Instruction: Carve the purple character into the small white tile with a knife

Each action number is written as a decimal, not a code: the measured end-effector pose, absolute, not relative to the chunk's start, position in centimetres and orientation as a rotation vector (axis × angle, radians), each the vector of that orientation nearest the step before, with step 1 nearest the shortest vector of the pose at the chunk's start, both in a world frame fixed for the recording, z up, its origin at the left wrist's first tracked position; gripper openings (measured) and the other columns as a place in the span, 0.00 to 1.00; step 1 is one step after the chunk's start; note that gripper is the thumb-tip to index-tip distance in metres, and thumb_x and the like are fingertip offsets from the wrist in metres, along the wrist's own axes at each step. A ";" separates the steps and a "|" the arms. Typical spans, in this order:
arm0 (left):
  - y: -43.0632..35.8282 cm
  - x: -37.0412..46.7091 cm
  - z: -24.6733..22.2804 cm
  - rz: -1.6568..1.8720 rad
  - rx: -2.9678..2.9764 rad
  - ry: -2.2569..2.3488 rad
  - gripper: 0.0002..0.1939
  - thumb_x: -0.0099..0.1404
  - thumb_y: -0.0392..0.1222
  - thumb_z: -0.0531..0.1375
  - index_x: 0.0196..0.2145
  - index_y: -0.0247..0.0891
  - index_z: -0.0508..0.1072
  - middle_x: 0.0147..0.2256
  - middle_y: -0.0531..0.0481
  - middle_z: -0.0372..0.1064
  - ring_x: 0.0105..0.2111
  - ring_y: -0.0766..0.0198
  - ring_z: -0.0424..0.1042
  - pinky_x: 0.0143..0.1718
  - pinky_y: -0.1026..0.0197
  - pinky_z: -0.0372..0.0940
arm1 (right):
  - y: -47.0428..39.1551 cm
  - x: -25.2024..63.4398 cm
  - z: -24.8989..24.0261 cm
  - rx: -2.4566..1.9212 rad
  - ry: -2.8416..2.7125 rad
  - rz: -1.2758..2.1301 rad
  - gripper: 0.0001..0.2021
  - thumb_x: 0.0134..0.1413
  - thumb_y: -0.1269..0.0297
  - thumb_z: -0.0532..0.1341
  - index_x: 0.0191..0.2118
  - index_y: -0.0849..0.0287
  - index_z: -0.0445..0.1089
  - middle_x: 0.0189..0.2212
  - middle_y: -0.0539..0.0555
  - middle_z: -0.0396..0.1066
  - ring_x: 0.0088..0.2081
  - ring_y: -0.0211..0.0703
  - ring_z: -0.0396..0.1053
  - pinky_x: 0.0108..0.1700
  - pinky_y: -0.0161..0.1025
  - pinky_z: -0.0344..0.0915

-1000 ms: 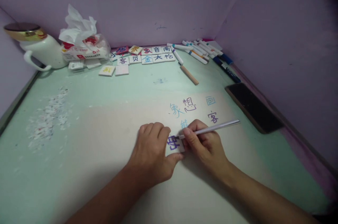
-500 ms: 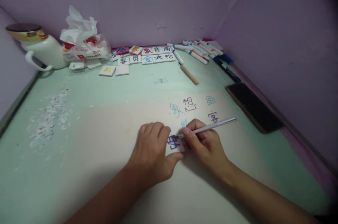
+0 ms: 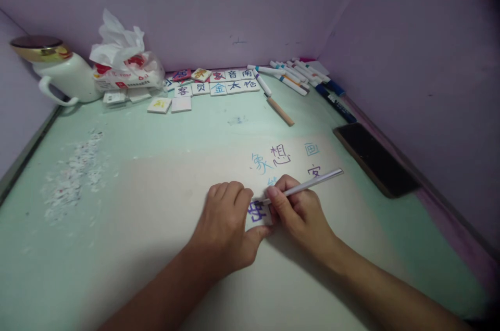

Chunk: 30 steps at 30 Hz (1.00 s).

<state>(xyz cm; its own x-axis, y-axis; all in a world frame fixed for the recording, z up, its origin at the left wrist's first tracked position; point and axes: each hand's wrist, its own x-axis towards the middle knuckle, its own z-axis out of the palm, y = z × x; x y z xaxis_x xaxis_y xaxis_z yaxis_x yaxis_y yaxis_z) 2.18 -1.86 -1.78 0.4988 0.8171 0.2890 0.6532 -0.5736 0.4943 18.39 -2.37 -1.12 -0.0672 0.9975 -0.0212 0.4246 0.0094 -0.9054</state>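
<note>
A small white tile (image 3: 258, 213) with a purple character lies on the pale sheet (image 3: 167, 185) in front of me. My left hand (image 3: 228, 224) grips it from the left, fingers at its upper left and thumb along its lower edge. Pinched in my right hand (image 3: 299, 211) is a slim silvery tool (image 3: 314, 180), its tip touching the tile's upper right and its back end pointing up and right. Blue and purple characters are written on the sheet just beyond my hands, some of them partly covered by my right hand.
Finished-looking tiles (image 3: 217, 88) stand in rows at the back. Markers (image 3: 291, 85) and a wooden-handled tool (image 3: 280, 111) lie right of them. A phone (image 3: 375, 159) is at the right. White shavings (image 3: 76, 175), a white mug (image 3: 68, 78) and a tissue pack (image 3: 127, 73) are at the left.
The back end of the silvery tool has swung slightly left and up, and my right hand has shifted slightly with it. My left hand still holds the tile in nearly the same place.
</note>
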 end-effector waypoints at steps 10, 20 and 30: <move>-1.8 2.2 -1.8 0.733 2.429 1.233 0.14 0.53 0.41 0.64 0.35 0.35 0.65 0.33 0.43 0.64 0.36 0.52 0.64 0.38 0.48 0.61 | -2.6 18.6 -1.1 -1.477 -1.512 1.119 0.15 0.62 0.58 0.52 0.24 0.56 0.57 0.17 0.46 0.60 0.20 0.36 0.59 0.23 0.35 0.56; -1.9 2.2 -1.8 0.751 2.440 1.248 0.14 0.53 0.42 0.64 0.35 0.36 0.65 0.33 0.43 0.64 0.36 0.51 0.65 0.38 0.48 0.62 | -2.4 18.6 -1.3 -1.442 -1.454 1.198 0.15 0.62 0.58 0.52 0.25 0.56 0.56 0.16 0.45 0.60 0.19 0.35 0.58 0.23 0.34 0.55; -1.8 2.3 -1.8 0.738 2.426 1.233 0.14 0.52 0.41 0.64 0.34 0.35 0.65 0.33 0.43 0.64 0.36 0.52 0.65 0.38 0.47 0.62 | -2.4 18.6 -1.3 -1.431 -1.407 1.249 0.15 0.61 0.56 0.53 0.25 0.56 0.57 0.16 0.45 0.61 0.20 0.35 0.58 0.23 0.34 0.56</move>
<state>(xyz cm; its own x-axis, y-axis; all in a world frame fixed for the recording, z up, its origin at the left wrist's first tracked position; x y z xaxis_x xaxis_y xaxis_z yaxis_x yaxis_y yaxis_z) 2.30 -1.84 -1.83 0.4940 0.8159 0.3004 0.6505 -0.5761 0.4949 18.65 -2.40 -1.34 -0.0849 0.9879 -0.1301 0.2464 -0.1057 -0.9634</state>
